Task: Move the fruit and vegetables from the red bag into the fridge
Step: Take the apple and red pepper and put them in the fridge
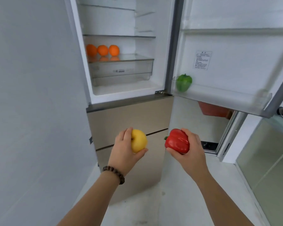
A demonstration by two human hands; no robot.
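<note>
The left hand [123,148] curls around a round yellow apple [138,141], thumb beneath, fingers over its top. The right hand [192,146] grips a glossy red bell pepper [176,141], both held before the open white fridge [121,88].

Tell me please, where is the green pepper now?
The green pepper sits in the lowest bin of the open fridge door, at its hinge end, right of the oranges.

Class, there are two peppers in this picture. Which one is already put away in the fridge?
The green pepper. It sits in the bottom shelf of the open fridge door, while the red pepper is held in the right hand, outside the fridge.
</note>
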